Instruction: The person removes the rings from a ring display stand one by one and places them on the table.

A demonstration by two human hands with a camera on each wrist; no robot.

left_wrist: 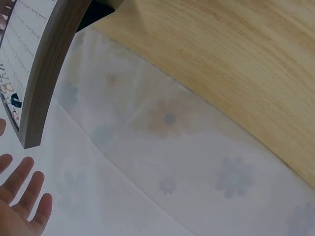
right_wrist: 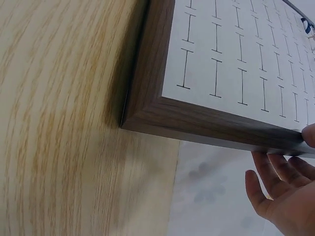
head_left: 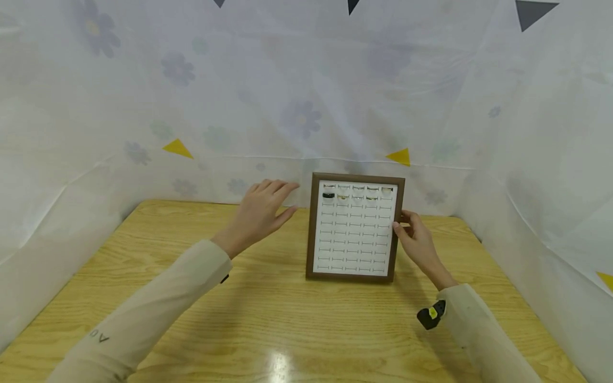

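Note:
A brown wooden frame (head_left: 312, 229) with a white slotted panel stands upright at the back of the wooden table (head_left: 268, 319). Small rings (head_left: 328, 195) fill its top rows; the lower slots are bare. My right hand (head_left: 415, 239) pinches the frame's right edge, thumb on the front and fingers behind. The right wrist view shows the frame's corner (right_wrist: 197, 118) with that hand (right_wrist: 285, 191) at the rail. My left hand (head_left: 263, 207) hovers with straight, spread fingers just left of the frame's top corner, apart from it. In the left wrist view the frame's side (left_wrist: 51, 73) is above the fingers (left_wrist: 22, 196).
A white flowered cloth (head_left: 297, 117) hangs close behind the frame and along both sides of the table. A black and yellow device (head_left: 432, 314) sits on my right wrist. Bare wood lies in front of the frame.

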